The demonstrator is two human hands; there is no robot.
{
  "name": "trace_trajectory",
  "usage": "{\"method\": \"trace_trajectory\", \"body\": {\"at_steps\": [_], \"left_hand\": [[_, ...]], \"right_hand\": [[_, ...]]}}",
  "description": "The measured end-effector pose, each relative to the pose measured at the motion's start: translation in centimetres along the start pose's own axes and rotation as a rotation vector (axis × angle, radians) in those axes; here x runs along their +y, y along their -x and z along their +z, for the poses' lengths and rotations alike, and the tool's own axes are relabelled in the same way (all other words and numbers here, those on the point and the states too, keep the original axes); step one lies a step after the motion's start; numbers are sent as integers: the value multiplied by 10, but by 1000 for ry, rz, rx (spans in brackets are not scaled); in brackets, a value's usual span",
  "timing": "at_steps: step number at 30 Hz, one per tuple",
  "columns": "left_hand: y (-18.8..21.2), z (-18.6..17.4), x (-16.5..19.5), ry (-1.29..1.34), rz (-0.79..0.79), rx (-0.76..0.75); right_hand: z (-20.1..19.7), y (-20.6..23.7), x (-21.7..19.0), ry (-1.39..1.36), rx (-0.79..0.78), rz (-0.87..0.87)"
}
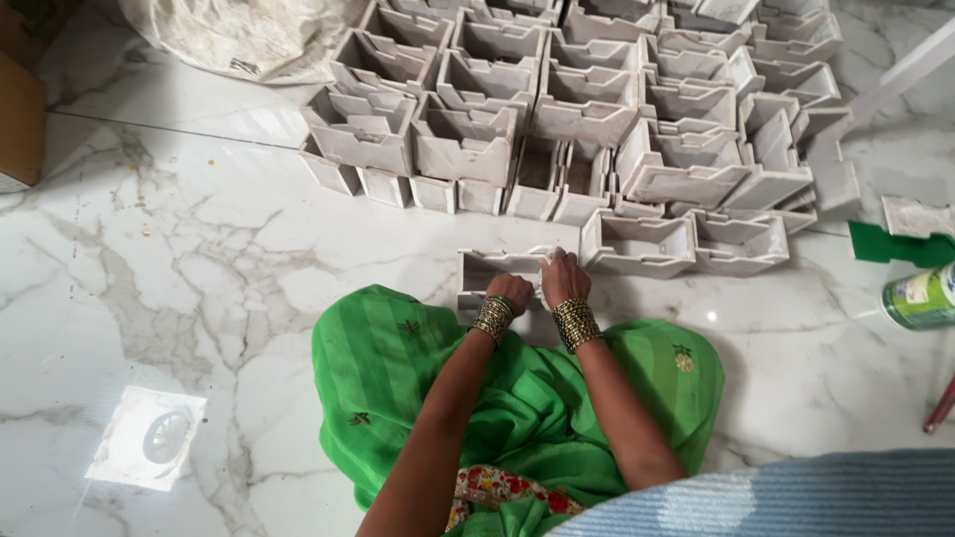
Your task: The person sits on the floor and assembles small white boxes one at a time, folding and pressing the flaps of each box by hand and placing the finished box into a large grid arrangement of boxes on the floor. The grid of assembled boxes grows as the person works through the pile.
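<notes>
I sit on a marble floor point(179, 259) in a green garment point(517, 398). A white open box-shaped piece point(487, 268) lies on the floor just past my knees. My left hand point(511, 290) rests closed on its near edge. My right hand point(563, 278) grips its right end, fingers curled over the edge near a small white scrap. Both wrists carry stacks of gold bangles.
Several identical white box pieces point(577, 109) are stacked in rows beyond my hands. A pale sack point(249, 35) lies at the top left and a cardboard box point(20, 109) at the left edge. A green can point(920, 296) and a green sheet point(895, 246) lie at the right.
</notes>
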State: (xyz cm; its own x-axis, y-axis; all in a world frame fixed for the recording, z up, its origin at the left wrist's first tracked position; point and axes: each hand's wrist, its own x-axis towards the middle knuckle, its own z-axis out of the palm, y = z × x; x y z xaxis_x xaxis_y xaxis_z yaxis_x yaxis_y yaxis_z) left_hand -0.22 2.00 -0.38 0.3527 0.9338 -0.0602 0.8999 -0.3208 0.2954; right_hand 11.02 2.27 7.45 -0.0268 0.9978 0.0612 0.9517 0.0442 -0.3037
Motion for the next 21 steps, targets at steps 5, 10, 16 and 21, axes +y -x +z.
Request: {"method": "trace_trajectory", "body": {"at_steps": [5, 10, 16, 21], "left_hand": [[3, -6, -1, -33, 41, -36], [-2, -10, 3, -73, 8, -69], [-3, -3, 8, -77, -75, -70], [-6, 5, 4, -55, -57, -62]], "right_hand": [[-15, -40, -4, -47, 13, -189], [-17, -54, -9, -25, -51, -57], [3, -22, -3, -28, 30, 79], [8, 2, 7, -12, -52, 135]]}}
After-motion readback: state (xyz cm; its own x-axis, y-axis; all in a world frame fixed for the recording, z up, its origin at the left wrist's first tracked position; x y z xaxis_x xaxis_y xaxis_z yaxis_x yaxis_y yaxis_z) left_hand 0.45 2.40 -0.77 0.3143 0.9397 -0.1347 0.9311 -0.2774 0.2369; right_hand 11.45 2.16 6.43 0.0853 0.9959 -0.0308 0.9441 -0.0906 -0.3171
